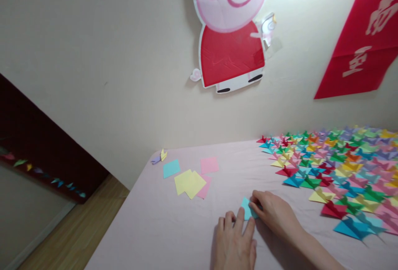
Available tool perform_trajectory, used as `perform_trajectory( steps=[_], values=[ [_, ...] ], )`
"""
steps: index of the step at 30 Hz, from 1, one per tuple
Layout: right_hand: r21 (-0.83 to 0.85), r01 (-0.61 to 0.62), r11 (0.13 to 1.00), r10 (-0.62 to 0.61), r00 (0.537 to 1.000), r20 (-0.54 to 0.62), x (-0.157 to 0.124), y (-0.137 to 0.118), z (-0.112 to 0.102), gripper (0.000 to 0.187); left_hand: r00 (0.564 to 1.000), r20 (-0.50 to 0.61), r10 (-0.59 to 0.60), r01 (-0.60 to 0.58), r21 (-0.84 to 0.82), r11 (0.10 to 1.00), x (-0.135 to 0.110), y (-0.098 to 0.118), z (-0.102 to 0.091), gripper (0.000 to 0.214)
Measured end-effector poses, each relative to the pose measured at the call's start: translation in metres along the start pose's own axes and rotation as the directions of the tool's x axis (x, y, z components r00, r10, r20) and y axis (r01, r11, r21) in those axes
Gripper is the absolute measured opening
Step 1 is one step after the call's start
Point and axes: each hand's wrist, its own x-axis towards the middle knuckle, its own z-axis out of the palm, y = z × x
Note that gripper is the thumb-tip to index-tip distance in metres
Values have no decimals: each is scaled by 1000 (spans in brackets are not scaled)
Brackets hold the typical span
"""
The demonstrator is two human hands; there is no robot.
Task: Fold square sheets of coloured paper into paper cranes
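A small light blue piece of paper (245, 208), which looks folded, lies on the pale pink cloth (149, 228) between my hands. My left hand (234, 241) rests flat with its fingers spread, the fingertips at the paper's lower left edge. From the right, my right hand (273, 210) pinches the paper's right side between thumb and curled fingers. Those fingers hide part of the paper. Farther left lie yellow paper squares (194, 184), overlapping a pink square (205, 187). Another pink square (209, 165) and a blue square (171, 168) lie apart from them.
Many folded paper cranes (336, 179) stand in rows on the right. A yellow and a purple folded piece (160, 157) sit at the far left corner. Behind is a wall with a pig cutout (233, 54) and a red banner (357, 50); wooden floor (77, 228) shows left.
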Motion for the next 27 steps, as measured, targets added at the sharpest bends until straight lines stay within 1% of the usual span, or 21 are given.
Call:
perform_trajectory(
  steps=[2,5,7,9,11,14,16,21,24,27],
  values=[
    [63,63,996,-62,998,-17,-5,2,-1,14,1000,8,-9,9,-10,1000,1,1,0,41],
    [203,212,956,-200,977,-79,-13,7,-1,23,1000,-8,-15,15,-13,1000,1,1,-1,41],
    [256,260,931,-237,964,-118,-17,10,1,25,1000,-30,-7,7,-9,1000,0,1,-1,41],
    [285,244,927,-208,966,-151,-18,11,6,31,998,-61,-2,1,-2,1000,-1,1,0,40],
    [309,196,931,-145,973,-179,-17,11,11,38,996,-94,1,-1,7,1000,-1,1,1,39],
    [320,149,936,-87,976,-201,-12,12,19,40,992,-126,6,-5,9,1000,-1,1,2,37],
    [315,145,938,-81,975,-208,-9,14,23,40,992,-126,5,-5,-2,1000,-1,0,2,34],
    [369,146,918,-80,979,-190,-2,24,23,53,988,-155,-21,23,11,1000,-7,-2,4,33],
    [463,159,872,-93,982,-162,0,30,20,55,982,-180,-54,61,36,997,-13,-6,6,35],
    [553,169,816,-94,982,-161,2,35,18,56,979,-189,-72,81,41,996,-18,-10,5,36]
  ],
)
